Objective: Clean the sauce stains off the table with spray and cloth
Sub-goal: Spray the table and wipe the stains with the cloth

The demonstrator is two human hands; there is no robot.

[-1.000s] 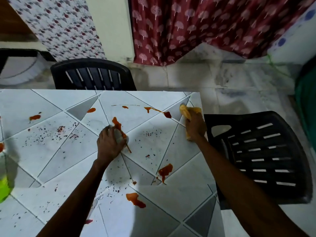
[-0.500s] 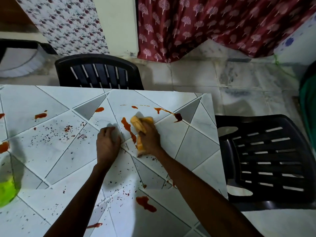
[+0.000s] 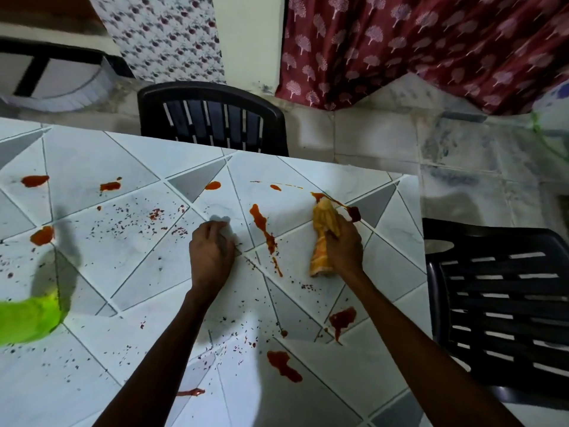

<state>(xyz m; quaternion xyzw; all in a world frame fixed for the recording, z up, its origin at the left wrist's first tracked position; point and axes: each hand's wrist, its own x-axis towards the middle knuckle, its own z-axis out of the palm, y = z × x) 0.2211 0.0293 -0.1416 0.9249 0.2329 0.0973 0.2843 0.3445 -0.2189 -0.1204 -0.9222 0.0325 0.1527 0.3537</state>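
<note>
- The table (image 3: 92,155), tiled white and grey, is spattered with red sauce nearly all over. By my judgement the cleaning has barely begun.
- Two dark chairs stand at it, one at the far side (image 3: 212,118) and one to the right (image 3: 498,303).
- A green thing (image 3: 27,318) lies at the left edge. It is too blurred to name, though it may be the spray.
- The cloth (image 3: 323,229), yellow and bunched, lies on the table near the far right corner. A second ago it was at that corner, then it swept in towards the middle, and now it is back out to the right.
- The right hand (image 3: 345,246) grips the cloth with its fingers wrapped round it.
- The left hand (image 3: 211,251) rests curled on the table and has shifted left, off the long streak (image 3: 261,226). I cannot tell whether it holds anything.
- The streak looks unwiped, so that pass lifted little.
- The cloth's tip touches a dark blob (image 3: 354,213), likely the next to be rubbed.
</note>
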